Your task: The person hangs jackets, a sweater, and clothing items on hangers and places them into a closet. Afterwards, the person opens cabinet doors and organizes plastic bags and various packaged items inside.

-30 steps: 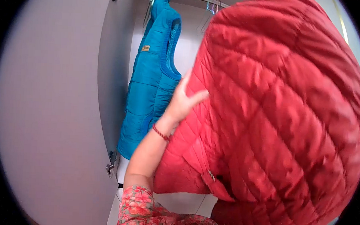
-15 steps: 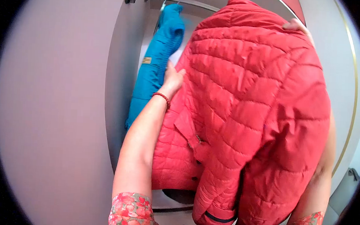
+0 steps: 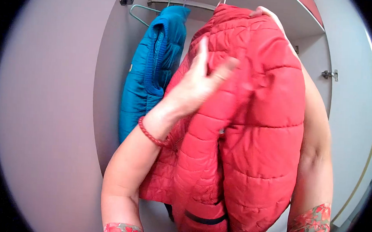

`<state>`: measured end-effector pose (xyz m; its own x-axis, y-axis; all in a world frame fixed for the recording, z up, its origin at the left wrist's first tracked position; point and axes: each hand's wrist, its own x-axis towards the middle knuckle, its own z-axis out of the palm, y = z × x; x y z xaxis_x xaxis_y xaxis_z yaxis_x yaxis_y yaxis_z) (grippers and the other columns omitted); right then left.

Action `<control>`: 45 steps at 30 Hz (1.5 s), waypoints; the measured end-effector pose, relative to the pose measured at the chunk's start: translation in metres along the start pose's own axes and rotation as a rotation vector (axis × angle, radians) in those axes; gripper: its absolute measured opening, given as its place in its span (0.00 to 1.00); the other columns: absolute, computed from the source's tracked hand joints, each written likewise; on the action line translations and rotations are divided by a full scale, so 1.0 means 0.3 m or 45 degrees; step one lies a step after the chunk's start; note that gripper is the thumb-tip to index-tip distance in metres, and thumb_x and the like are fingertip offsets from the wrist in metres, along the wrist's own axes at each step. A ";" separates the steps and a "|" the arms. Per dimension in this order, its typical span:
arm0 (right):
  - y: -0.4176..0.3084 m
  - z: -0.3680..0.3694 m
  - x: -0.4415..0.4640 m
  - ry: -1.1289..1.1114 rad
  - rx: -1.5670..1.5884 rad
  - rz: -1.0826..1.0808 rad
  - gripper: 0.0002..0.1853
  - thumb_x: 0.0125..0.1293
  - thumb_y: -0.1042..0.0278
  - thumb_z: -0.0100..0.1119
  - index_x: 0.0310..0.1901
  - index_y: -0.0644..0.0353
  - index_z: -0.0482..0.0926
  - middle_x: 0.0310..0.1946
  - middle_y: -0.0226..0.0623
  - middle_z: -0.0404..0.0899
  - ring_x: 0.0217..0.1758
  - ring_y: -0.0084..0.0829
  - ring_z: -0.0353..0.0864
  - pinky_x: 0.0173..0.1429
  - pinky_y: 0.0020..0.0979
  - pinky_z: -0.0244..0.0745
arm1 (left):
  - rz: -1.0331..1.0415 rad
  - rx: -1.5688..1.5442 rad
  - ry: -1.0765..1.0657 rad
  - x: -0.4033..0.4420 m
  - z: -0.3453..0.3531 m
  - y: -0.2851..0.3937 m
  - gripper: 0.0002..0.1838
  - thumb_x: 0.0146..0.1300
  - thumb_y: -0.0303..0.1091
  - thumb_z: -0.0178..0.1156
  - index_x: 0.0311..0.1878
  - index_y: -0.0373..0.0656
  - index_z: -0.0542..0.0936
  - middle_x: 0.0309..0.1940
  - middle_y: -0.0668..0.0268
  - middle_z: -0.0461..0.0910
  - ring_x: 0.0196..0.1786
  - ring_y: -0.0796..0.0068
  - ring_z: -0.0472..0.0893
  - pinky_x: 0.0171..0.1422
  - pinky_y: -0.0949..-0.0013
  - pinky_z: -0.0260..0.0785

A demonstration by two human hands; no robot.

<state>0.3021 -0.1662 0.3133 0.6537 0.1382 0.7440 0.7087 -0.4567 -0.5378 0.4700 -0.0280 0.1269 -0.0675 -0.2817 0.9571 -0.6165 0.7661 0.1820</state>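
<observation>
A red quilted jacket (image 3: 265, 103) hangs in front of me, its collar near the rail and a hanger hook showing above it. In front of the jacket's left side is my left hand (image 3: 200, 83), thumb and fingers spread, slightly blurred, with a red bracelet on the wrist. My right hand (image 3: 265, 13) is at the jacket's upper right shoulder, its arm running behind the jacket; most of its fingers are hidden. To the left, a blue vest (image 3: 142, 81) hangs close beside the jacket.
A metal rail (image 3: 195, 4) crosses the top of the wardrobe, and a green hanger (image 3: 139, 7) shows by the vest. A large door (image 3: 49, 110) stands open on the left. Another door (image 3: 348, 102) with a metal hinge (image 3: 329, 74) is on the right.
The red jacket has moved left and turned narrower, closer to the rail and vest. My left hand has left the jacket's edge and spread over its front. My right hand has shifted left with the shoulder.
</observation>
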 end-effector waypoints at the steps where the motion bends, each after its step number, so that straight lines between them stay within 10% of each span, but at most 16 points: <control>1: 0.022 0.016 0.007 0.198 -0.170 -0.182 0.03 0.58 0.73 0.54 0.30 0.60 0.75 0.27 0.28 0.75 0.30 0.21 0.71 0.42 0.23 0.69 | -0.001 0.125 0.033 0.009 0.026 0.026 0.65 0.51 0.70 0.58 0.70 0.29 0.33 0.72 0.41 0.37 0.76 0.54 0.38 0.76 0.60 0.36; 6: 0.070 -0.074 0.017 0.322 -0.439 -0.286 0.08 0.57 0.68 0.52 0.27 0.63 0.76 0.30 0.32 0.77 0.38 0.25 0.73 0.51 0.25 0.66 | 0.052 0.264 0.112 0.114 0.144 -0.044 0.53 0.49 0.35 0.62 0.71 0.28 0.39 0.70 0.45 0.49 0.72 0.62 0.54 0.73 0.71 0.47; 8: 0.096 -0.157 0.025 0.051 -0.442 -0.413 0.09 0.57 0.67 0.52 0.28 0.64 0.77 0.30 0.33 0.77 0.38 0.25 0.73 0.51 0.26 0.67 | 0.181 0.446 0.249 0.160 0.213 -0.080 0.51 0.47 0.31 0.60 0.70 0.27 0.42 0.69 0.42 0.52 0.71 0.59 0.57 0.72 0.70 0.50; 13: 0.267 -0.062 0.015 0.530 -0.583 -0.704 0.11 0.57 0.64 0.51 0.29 0.63 0.78 0.28 0.31 0.78 0.34 0.26 0.74 0.47 0.25 0.68 | 0.352 0.510 0.298 0.174 0.148 -0.170 0.43 0.48 0.21 0.51 0.70 0.31 0.47 0.66 0.43 0.58 0.71 0.53 0.57 0.73 0.67 0.50; 16: 0.239 -0.133 0.113 0.417 -0.306 -0.417 0.09 0.56 0.64 0.52 0.29 0.61 0.78 0.28 0.32 0.78 0.32 0.26 0.74 0.44 0.25 0.70 | 0.665 0.652 0.344 0.203 0.097 -0.220 0.42 0.48 0.17 0.49 0.70 0.36 0.48 0.62 0.35 0.58 0.61 0.37 0.65 0.63 0.54 0.63; 20: 0.182 -0.366 0.208 0.367 -0.069 -0.448 0.06 0.61 0.69 0.51 0.31 0.62 0.75 0.28 0.29 0.76 0.33 0.23 0.73 0.47 0.25 0.70 | 0.689 0.517 0.350 0.267 0.100 -0.226 0.40 0.47 0.18 0.47 0.69 0.32 0.53 0.65 0.44 0.60 0.70 0.51 0.59 0.73 0.65 0.50; 25: 0.135 -0.600 0.411 0.028 -0.957 -0.770 0.19 0.66 0.54 0.48 0.45 0.63 0.77 0.42 0.40 0.81 0.48 0.34 0.77 0.66 0.32 0.62 | 0.801 0.627 0.441 0.395 0.072 -0.245 0.39 0.48 0.16 0.46 0.69 0.40 0.55 0.61 0.44 0.66 0.66 0.49 0.65 0.70 0.63 0.56; 28: 0.181 -0.373 0.393 0.297 -0.197 -0.547 0.08 0.59 0.68 0.50 0.30 0.62 0.77 0.30 0.32 0.79 0.37 0.25 0.75 0.51 0.26 0.69 | 0.803 0.711 0.478 0.418 0.010 -0.300 0.38 0.50 0.16 0.47 0.69 0.41 0.55 0.60 0.44 0.66 0.65 0.49 0.65 0.69 0.63 0.57; 34: 0.352 -0.088 0.352 0.481 -0.129 -0.463 0.09 0.47 0.64 0.58 0.28 0.59 0.77 0.26 0.33 0.77 0.31 0.30 0.76 0.41 0.30 0.75 | 0.612 0.826 0.452 0.360 -0.094 -0.399 0.37 0.51 0.15 0.45 0.69 0.40 0.55 0.59 0.46 0.65 0.63 0.47 0.65 0.69 0.62 0.57; 45: 0.460 -0.001 0.403 0.306 -0.169 -0.055 0.08 0.54 0.64 0.54 0.29 0.59 0.78 0.32 0.29 0.77 0.40 0.25 0.75 0.54 0.27 0.67 | 0.427 0.846 0.372 0.223 -0.202 -0.441 0.36 0.53 0.14 0.44 0.70 0.38 0.54 0.63 0.46 0.60 0.67 0.46 0.61 0.70 0.61 0.54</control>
<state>0.4786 -0.2128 0.3292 0.5304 -0.0452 0.8466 0.6834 -0.5681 -0.4585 0.5948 -0.1132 0.1804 -0.1806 0.1357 0.9741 -0.9445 0.2524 -0.2103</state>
